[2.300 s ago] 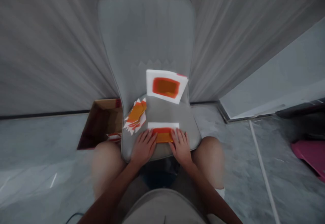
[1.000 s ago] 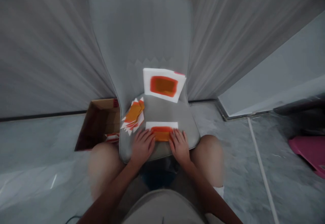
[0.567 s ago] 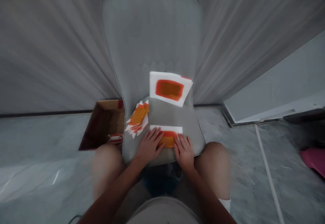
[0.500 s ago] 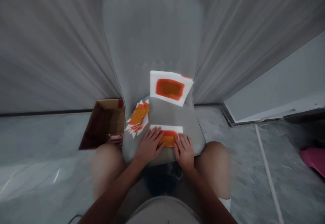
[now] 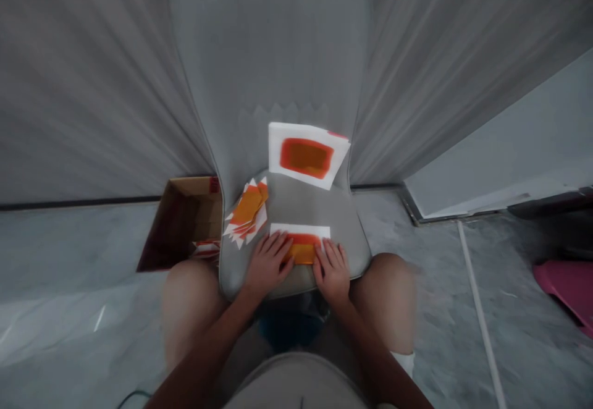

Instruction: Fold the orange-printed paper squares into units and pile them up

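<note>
The left hand (image 5: 267, 265) and right hand (image 5: 332, 273) both lie palm down on the chair seat, fingers loosely spread and not pinching anything. They rest flat on a white sheet (image 5: 299, 230) near the seat's front edge, with the fingertips of each hand touching either end of its orange patch (image 5: 302, 252) — a red-edged rectangle, partly covered by the fingers. Whether they are pressing down, I cannot tell.

The chair (image 5: 269, 57) is grey and padded, and its seat sits between the person's knees. Further back on the seat, where it meets the chair's backrest, lies a larger white sheet (image 5: 306, 154), tilted a little, with its own orange patch (image 5: 306, 157) in a red border. Left of the hands, near the seat's left edge, sits a small fanned stack of white-and-orange pieces (image 5: 245, 210) — apart from both sheets.

Just left of the chair is an open cardboard box (image 5: 185, 223), partly behind the seat, with red-and-white scraps (image 5: 206, 248) inside. A grey curtain (image 5: 88, 81) hangs behind the chair. To the chair's right, a white rod (image 5: 477, 310) lies on the floor, and a pink object (image 5: 567, 291) sits further out.
</note>
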`<state>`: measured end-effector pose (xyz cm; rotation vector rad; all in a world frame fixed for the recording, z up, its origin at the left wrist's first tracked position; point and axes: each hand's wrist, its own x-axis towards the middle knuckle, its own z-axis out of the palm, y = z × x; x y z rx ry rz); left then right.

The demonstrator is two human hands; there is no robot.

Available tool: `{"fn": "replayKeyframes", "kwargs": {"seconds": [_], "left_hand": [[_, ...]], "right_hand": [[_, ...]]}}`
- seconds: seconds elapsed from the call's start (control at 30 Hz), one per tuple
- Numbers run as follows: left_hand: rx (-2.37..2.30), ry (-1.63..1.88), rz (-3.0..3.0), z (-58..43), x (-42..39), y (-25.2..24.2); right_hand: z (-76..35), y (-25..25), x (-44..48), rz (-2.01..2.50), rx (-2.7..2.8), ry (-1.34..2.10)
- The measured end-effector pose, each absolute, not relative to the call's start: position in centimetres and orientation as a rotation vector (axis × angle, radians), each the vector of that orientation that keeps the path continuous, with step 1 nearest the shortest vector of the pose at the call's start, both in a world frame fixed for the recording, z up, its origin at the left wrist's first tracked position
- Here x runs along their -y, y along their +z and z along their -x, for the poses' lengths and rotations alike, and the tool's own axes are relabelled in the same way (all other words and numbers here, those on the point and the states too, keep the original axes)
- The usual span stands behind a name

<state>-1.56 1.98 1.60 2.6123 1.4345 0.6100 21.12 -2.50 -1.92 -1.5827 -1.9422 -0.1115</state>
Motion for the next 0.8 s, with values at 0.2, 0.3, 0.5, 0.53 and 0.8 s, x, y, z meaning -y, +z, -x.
{"fn": "replayKeyframes", "kwargs": {"seconds": [0.2, 0.3, 0.5, 0.53, 0.8], "left_hand": [[-1.440, 0.588, -2.637, 1.42, -1.98, 1.66], [-1.450, 0.583, -2.642, 1.29, -2.08, 1.88], [-1.458, 0.577, -2.640, 1.20, -2.11, 1.92], [-1.456, 0.584, -2.632, 1.21, -2.13, 1.86], [-1.463, 0.540, -2.664, 1.23, -2.23, 1.67]], "right_hand": [[-21.14, -1.83, 2.51, 1.608, 1.937, -0.097], [-21.15, -1.76, 2.49, 1.614, 1.941, -0.089], [-21.12, -1.84, 2.39, 1.612, 1.933, -0.098], [-21.12, -1.87, 2.37, 1.610, 1.931, -0.093], [-21.11, -2.07, 2.36, 1.600, 1.917, -0.103]]}}
